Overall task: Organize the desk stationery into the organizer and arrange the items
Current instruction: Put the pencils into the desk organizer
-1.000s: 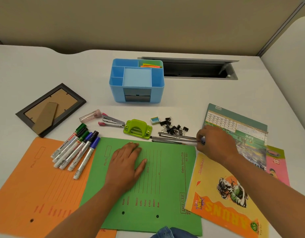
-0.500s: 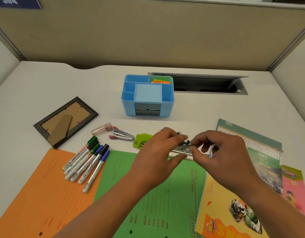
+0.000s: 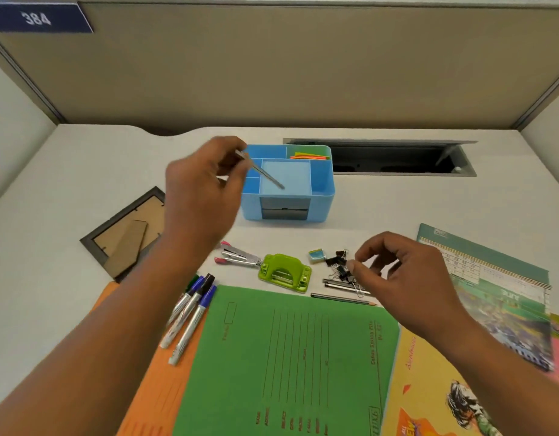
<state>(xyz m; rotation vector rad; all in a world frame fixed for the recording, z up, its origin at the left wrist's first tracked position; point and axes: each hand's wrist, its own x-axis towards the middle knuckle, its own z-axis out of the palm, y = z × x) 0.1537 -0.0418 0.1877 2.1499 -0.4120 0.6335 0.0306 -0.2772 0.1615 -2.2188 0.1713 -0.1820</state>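
Sign: a blue sign (image 3: 36,18) at the top left of the wall says 384 in white
Green folder (image 3: 287,357): it lies flat at the near edge of the desk; the brown words along its right side look like "Cobra Spring File", and the rest is too small to read
Yellow book (image 3: 429,388): it lies right of the green folder and shows "ALL NEW" at the bottom
Left hand (image 3: 202,190): it is up in the air by the left side of the organizer, with bent fingers pinching a thin grey pen (image 3: 265,174)
Pen: it is tilted, with its tip over the flat middle part of the organizer
Organizer (image 3: 322,199): the blue box stands in the middle of the desk, with orange and green sticky notes (image 3: 309,156) in its back right slot
Right hand (image 3: 394,278): its fingers are bent above the black binder clips (image 3: 338,267); I cannot tell if it has hold of anything
Row in front: stapler (image 3: 237,256), green hole punch (image 3: 284,273), then the clips, more pens (image 3: 341,284) and a pencil (image 3: 341,298)
Markers (image 3: 193,309): they lie on an orange folder (image 3: 146,388), partly under the left arm
Edges: the desk (image 3: 83,184) meets the wall at the back, and a long open slot (image 3: 382,158) sits behind the organizer on the right
Open room: bare desk at the back left and right of the organizer
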